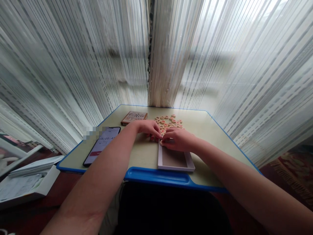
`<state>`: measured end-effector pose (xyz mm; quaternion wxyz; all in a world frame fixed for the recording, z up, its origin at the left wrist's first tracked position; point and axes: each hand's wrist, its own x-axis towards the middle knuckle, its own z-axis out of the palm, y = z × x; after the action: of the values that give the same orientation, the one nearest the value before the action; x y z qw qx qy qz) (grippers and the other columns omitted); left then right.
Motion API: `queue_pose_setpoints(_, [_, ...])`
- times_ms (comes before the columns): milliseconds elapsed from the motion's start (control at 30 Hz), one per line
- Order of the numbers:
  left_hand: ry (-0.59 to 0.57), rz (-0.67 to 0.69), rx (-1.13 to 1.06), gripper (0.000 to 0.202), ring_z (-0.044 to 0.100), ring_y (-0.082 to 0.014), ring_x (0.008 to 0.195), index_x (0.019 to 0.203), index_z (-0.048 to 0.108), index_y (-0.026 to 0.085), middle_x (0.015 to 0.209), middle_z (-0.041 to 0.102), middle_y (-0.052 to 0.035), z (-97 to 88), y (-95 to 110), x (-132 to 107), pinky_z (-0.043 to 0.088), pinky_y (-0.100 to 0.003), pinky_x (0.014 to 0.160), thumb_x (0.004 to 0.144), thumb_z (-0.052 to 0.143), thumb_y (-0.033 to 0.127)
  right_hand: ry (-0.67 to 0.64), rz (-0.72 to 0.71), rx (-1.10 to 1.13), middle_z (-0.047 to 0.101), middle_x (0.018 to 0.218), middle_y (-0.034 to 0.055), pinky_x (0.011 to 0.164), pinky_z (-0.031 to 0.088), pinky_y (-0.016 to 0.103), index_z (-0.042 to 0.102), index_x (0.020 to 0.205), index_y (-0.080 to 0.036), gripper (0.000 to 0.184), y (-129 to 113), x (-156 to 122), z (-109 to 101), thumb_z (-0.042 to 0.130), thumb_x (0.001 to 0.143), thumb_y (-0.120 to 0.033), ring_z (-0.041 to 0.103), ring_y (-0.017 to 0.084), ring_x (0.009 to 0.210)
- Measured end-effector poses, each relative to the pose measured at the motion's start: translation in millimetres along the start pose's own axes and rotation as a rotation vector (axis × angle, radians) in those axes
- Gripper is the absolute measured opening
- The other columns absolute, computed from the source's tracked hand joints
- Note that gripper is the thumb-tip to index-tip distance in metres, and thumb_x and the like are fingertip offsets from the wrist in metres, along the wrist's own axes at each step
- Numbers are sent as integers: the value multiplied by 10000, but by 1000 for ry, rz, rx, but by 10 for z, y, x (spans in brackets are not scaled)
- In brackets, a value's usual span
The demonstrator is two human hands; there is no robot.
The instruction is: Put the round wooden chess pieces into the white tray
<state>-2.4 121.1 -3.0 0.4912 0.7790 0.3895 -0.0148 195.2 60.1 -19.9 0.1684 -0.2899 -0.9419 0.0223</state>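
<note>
Evidently left hand [149, 128] and right hand [177, 138] pinch discs [161, 142] at the box [174, 159] rim. Keep fingertips low, laying each flat.

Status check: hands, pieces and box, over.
Left hand and right hand fingertips together at far-left corner of open box; grip unclear. Chess pieces loose on table beyond. Phone and brown printed box lie left, clear of hands.

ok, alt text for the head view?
A person's left hand and right hand meet at the far edge of a shallow open box on a blue-rimmed table, beside a scatter of round wooden game pieces. A phone and a small printed box lie to the left; sheer curtains hang behind.
</note>
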Motion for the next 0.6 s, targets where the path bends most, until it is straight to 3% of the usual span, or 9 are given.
queue_pose_setpoints(200, [-6, -16, -28, 356, 523, -90, 552, 750, 718, 170, 632, 648, -10, -5, -43, 23, 344, -217, 494, 582, 742, 483, 23, 19, 59, 630, 770, 44, 651, 404, 254, 694, 821, -180, 167, 2, 15, -36, 585, 797, -304, 540, 144, 717])
queue_pose_setpoints(400, [-2, -13, -32, 352, 513, -88, 542, 733, 711, 160, 632, 644, -14, -3, -66, 41, 338, -215, 472, 581, 747, 476, 292, 278, 46, 640, 771, 55, 703, 418, 272, 681, 802, -163, 146, 209, 38, -12, 536, 792, -179, 545, 152, 727])
queue_pose_setpoints(600, [-13, -14, -24, 374, 524, -90, 564, 737, 712, 153, 659, 651, -21, 1, -66, 51, 350, -209, 474, 577, 749, 489, 341, 401, 49, 669, 799, 54, 739, 438, 289, 709, 828, -178, 181, 333, 62, 15, 534, 784, -156, 563, 166, 757])
